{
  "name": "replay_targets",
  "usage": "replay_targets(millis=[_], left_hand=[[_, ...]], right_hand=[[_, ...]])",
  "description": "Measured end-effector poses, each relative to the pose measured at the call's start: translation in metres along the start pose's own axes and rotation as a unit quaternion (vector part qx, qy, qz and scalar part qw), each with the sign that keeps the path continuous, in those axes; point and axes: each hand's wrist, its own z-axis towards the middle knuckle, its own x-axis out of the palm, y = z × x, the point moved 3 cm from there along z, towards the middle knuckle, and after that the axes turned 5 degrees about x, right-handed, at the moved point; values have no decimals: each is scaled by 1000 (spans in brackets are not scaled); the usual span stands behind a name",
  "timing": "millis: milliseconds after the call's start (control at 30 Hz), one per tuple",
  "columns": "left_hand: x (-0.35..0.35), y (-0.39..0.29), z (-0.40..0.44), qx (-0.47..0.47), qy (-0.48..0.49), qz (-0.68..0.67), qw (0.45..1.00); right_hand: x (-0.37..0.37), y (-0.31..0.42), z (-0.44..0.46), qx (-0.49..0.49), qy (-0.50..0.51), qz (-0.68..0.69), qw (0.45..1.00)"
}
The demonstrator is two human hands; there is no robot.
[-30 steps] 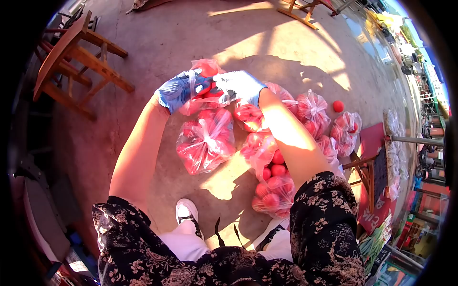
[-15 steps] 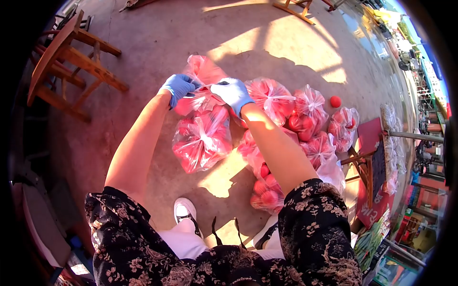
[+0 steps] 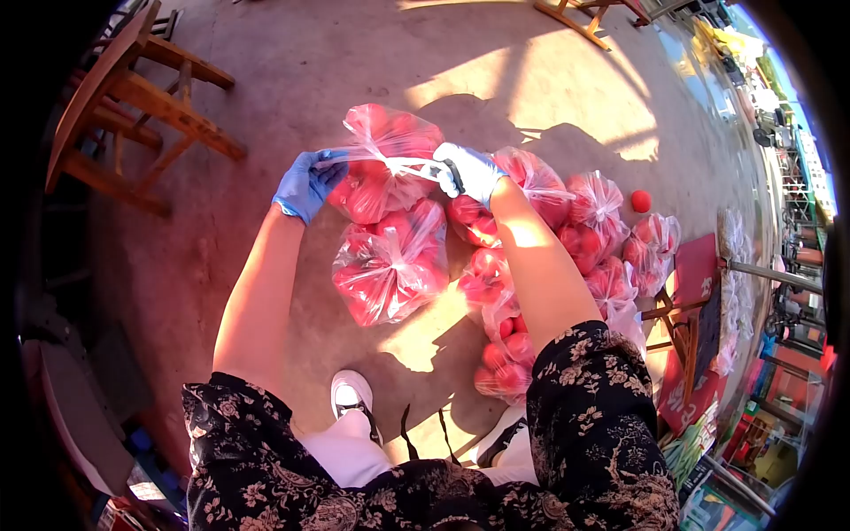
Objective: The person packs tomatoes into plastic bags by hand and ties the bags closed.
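Note:
My left hand (image 3: 305, 188), in a blue glove, pinches one stretched end of a clear plastic bag (image 3: 376, 196) filled with red round produce that looks like tomatoes. The other end is gripped by my right hand (image 3: 475, 174), also gloved, with a small dark patch at its fingers that I cannot make out. Both ends are pulled apart sideways, and the plastic is gathered at the bag's neck between my hands. Just below, touching it, sits a second bag (image 3: 390, 270) with its top knotted.
More filled bags (image 3: 598, 208) stand on the concrete floor to the right, partly behind my right forearm. One loose red ball-shaped fruit (image 3: 640, 201) lies beyond them. A wooden stool (image 3: 173, 115) is at the upper left; a red board (image 3: 695, 274) leans at right.
My hands have moved apart, drawing the bag's ends out taut to both sides. Its neck now looks gathered tight. The whole view has shifted slightly.

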Motion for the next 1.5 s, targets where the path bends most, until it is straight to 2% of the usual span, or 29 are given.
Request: replay_targets(millis=[67, 133, 167, 200, 233, 300, 333, 433, 500, 533, 567, 633, 700, 767, 833, 867, 900, 967, 1033, 1067, 1100, 1167, 1200, 1233, 1267, 1333, 1400, 1467, 1500], left_hand=[[7, 9, -2, 33, 27, -221, 974], [24, 6, -6, 19, 210, -231, 950], [32, 5, -13, 10, 298, -232, 926], [35, 5, -17, 14, 320, -93, 943], [54, -1, -41, -36, 247, 32, 968], [63, 10, -42, -40, 228, 251, 940], [66, 16, -39, -28, 249, 245, 937], [71, 16, -31, 19, 191, 472, 861], [67, 27, -17, 30, 153, 460, 874], [72, 20, -19, 59, 152, 506, 847], [66, 22, -17, 17, 144, 368, 919], [28, 22, 4, -34, 55, 103, 993], [-16, 21, 32, -93, -35, -40, 994], [-10, 24, 30, -83, -65, -71, 992], [-4, 16, 30, -29, -41, 156, 986], [0, 10, 36, 4, -26, 266, 964], [-1, 2, 45, 66, -29, 458, 886], [34, -8, 25, 234, 53, 704, 668], [73, -13, 3, 258, 71, 830, 490], [97, -13, -10, 268, 76, 878, 389], [120, -11, -21, 269, 70, 882, 381], [153, -1, -40, 258, 62, 894, 360], [158, 3, -35, 307, 98, 881, 346], [173, 10, -39, 338, 143, 853, 370], [201, 25, -60, 298, 135, 836, 441], [240, 63, -74, 275, 210, 816, 464], [267, 115, -89, 282, 306, 780, 468], [294, 172, -116, 321, 412, 729, 443], [304, 200, -131, 320, 436, 719, 436]], right_hand=[[13, -5, -8, 35, 68, 74, 994], [29, -2, -11, 52, 202, 107, 972], [37, -3, -15, 79, 173, 125, 974], [44, -6, -11, 56, 223, 142, 963], [51, -9, -8, 33, 272, 159, 949], [69, -3, -12, 70, 126, 43, 989], [76, -1, -12, 71, 114, 15, 991], [77, 3, -7, 27, 28, -53, 998], [79, 12, -23, 15, -29, -8, 999], [72, 11, -20, 3, -37, 1, 999], [61, 11, -16, -9, -46, 9, 999], [28, 12, -21, -28, -186, -14, 982], [3, -13, -7, 23, -216, 36, 975], [6, -28, 2, 17, -224, 127, 966], [8, -37, 15, -16, -198, 217, 956], [9, -37, 19, -31, -190, 160, 968], [8, -37, 21, -43, -184, 104, 976], [8, -20, -5, -41, -141, -33, 989], [0, -2, -42, -120, -120, -182, 969], [-9, 4, -69, -165, -140, -188, 958], [-23, 4, -83, -131, -171, -179, 960], [-54, 1, -143, -176, -179, -284, 925], [-76, -8, -172, -178, -171, -351, 903], [-98, -16, -202, -182, -164, -414, 877], [-125, -33, -230, -159, -173, -430, 872], [-171, -63, -304, -76, -228, -408, 881], [-229, -123, -349, -102, -294, -326, 893], [-229, -164, -405, -59, -402, -390, 826], [-237, -200, -416, -75, -406, -342, 844]])
